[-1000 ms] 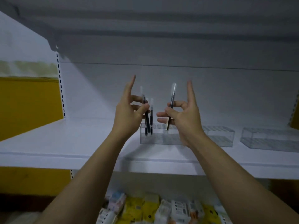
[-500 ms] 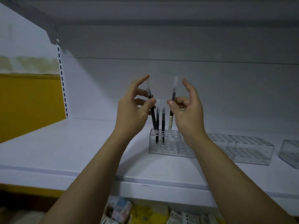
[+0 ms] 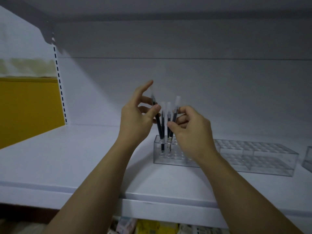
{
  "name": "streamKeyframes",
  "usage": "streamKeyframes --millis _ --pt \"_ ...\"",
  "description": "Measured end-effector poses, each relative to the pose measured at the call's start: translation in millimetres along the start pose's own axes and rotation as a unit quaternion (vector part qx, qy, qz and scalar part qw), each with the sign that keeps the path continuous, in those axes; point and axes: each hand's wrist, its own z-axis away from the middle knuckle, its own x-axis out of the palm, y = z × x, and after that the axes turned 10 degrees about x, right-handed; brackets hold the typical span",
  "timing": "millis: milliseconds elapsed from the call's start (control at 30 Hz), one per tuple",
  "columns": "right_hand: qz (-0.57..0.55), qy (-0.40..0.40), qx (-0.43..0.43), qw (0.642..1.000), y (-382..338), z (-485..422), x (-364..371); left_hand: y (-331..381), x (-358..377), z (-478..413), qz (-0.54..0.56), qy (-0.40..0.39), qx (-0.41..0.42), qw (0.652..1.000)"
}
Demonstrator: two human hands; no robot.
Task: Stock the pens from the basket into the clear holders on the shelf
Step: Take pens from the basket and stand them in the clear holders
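Dark pen (image 3: 157, 123) is pinched by the left hand (image 3: 135, 120) at its 3 o'clock; second pen (image 3: 174, 119) is pinched by the right hand (image 3: 192, 130) at its 9 o'clock; both tips reach the clear holder (image 3: 168, 157) on the shelf (image 3: 67, 157)

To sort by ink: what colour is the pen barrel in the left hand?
The pen barrel looks dark, black or navy; head view.

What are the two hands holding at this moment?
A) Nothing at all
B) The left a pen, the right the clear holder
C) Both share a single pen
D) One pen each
D: the left hand pinches one pen and the right hand pinches a second pen, both with tips at the clear holder.
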Motion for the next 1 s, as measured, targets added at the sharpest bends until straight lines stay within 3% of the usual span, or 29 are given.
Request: streamKeyframes --millis 133,433,800,1000 --pt "0.089 0.007 -0.018 0.996 1 6 0 0 5 8 -0.03 -0.066 0.027 0.997" --pt "0.233 -0.012 -0.078 0.969 -3 11 1 -2 1 19 -0.124 -0.109 0.055 0.985" --pt "0.304 -0.033 -0.014 0.952 5 17 -6 -5 4 26 -0.143 -0.089 0.078 0.983" --pt "0.309 -0.056 -0.035 0.949 7 13 -8 -5 3 31 -0.153 -0.083 0.051 0.983"
